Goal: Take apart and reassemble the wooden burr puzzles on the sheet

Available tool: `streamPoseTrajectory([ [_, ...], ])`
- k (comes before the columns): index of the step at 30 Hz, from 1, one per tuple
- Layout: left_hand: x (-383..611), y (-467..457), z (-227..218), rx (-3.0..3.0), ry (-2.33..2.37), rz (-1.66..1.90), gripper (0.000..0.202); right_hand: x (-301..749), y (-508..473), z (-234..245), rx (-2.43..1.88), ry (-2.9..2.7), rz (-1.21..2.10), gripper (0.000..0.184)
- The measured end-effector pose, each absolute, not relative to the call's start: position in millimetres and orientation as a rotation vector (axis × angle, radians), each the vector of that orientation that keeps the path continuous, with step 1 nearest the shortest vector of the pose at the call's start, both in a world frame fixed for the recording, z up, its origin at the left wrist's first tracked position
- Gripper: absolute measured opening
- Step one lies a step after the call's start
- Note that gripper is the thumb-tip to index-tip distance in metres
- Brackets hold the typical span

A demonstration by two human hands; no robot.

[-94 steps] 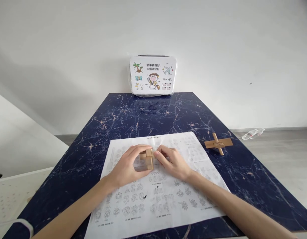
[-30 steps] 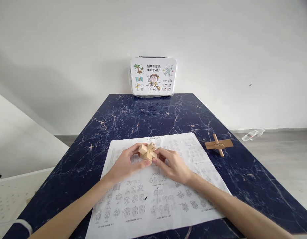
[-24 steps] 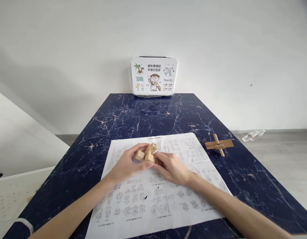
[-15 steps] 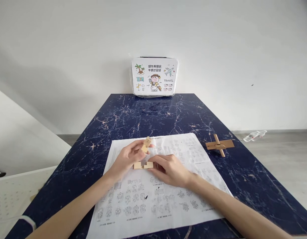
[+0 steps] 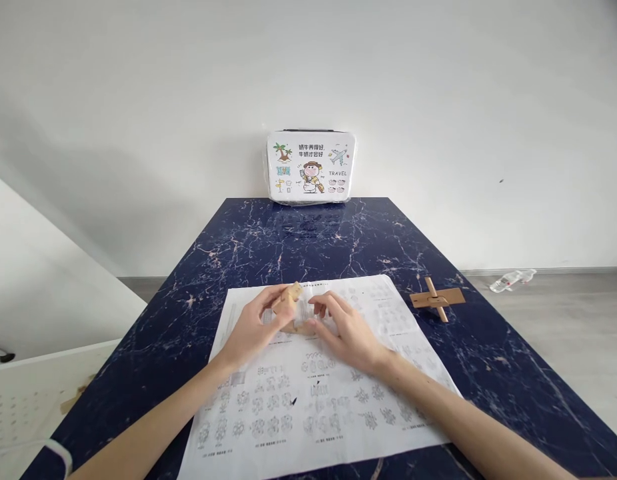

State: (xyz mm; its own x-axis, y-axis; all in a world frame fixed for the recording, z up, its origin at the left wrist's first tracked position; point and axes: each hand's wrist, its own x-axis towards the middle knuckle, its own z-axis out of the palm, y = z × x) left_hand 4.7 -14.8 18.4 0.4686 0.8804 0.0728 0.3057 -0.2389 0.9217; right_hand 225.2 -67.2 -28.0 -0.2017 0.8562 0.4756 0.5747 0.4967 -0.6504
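Both my hands work over a printed instruction sheet (image 5: 313,393) lying on a dark blue marbled table (image 5: 308,233). My left hand (image 5: 256,323) is closed on a small pale wooden puzzle piece (image 5: 290,295), lifted a little off the paper. My right hand (image 5: 346,330) rests on the sheet, its fingertips pressing another wooden piece (image 5: 297,327) that lies mostly hidden between the two hands.
An assembled wooden cross puzzle (image 5: 437,298) lies on the table to the right of the sheet. A white illustrated box (image 5: 311,167) stands against the wall at the table's far edge. A plastic bottle (image 5: 511,280) lies on the floor at right.
The wooden block puzzle held by both hands has come apart. My left hand has lifted one piece away while another stays on the sheet under my right fingers.
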Motion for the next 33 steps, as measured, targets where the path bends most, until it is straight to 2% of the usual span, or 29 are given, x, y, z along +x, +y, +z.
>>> streamPoseTrajectory([
  [3, 6.5, -20.2, 18.0, 1.935, 0.942, 0.711, 0.056, 225.5, -69.0, -25.7, -1.179, -1.855, 0.507, 0.029],
  [7, 6.5, -20.6, 12.9, 2.034, 0.870, 0.675, 0.062, 225.5, -69.7, -23.6, -1.202, -1.867, 0.576, 0.021],
  [15, 2.8, -17.8, 12.8, 1.970, 0.883, 0.618, 0.056, 226.5, -69.8, -20.7, -1.146, -1.885, 0.567, 0.020],
  [23, 1.7, -14.4, 15.5, 1.823, 0.797, 0.588, 0.041, 228.1, -70.7, -19.7, -1.087, -1.934, 0.450, 0.020],
  [33, -2.4, -8.2, 15.2, 1.707, 0.764, 0.555, 0.050, 228.1, -72.9, -21.1, -0.952, -2.031, 0.192, 0.025],
])
